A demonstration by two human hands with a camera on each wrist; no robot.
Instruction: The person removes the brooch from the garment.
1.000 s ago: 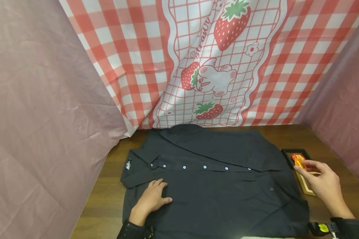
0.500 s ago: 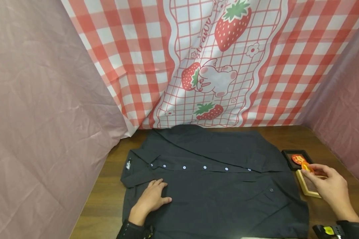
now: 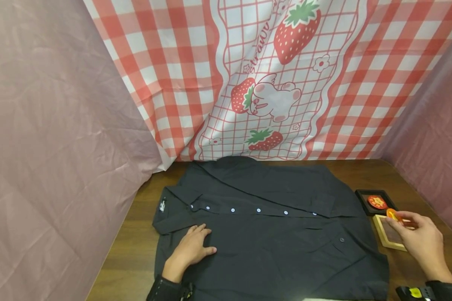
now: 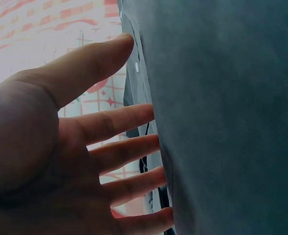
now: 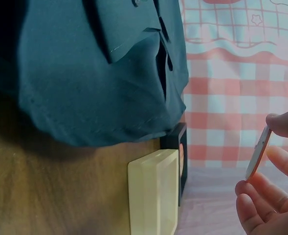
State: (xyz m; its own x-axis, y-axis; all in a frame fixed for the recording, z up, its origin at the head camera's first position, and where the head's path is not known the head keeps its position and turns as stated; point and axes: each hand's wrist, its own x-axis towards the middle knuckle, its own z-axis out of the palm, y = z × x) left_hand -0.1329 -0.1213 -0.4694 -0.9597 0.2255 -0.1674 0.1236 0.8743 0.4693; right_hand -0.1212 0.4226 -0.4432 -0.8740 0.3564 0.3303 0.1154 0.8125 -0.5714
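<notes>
A dark button-up shirt [image 3: 271,255] lies spread over the table. My left hand [image 3: 190,251] rests on it below the collar, fingers spread and fairly straight; in the left wrist view its fingertips meet the cloth [image 4: 222,122]. At the right, my right hand [image 3: 423,242] pinches a small, thin orange disc with a yellow pattern [image 3: 393,215] between thumb and fingers. The right wrist view shows this disc [image 5: 258,152] edge-on, held above the table. Below it is a shallow light-wood tray [image 3: 378,232], partly hidden by the hand.
Behind the wooden tray sits a black tray [image 3: 364,204] with a red-orange patterned disc [image 3: 377,202] in it. Both stand beside the shirt's right edge on the brown table [image 3: 116,255]. A red-and-white checked cloth [image 3: 181,79] hangs behind, with pink cloth [image 3: 68,138] at the sides.
My right hand has moved right and nearer, carrying the orange disc from over the black tray to above the wooden one. The left hand has stayed in place.
</notes>
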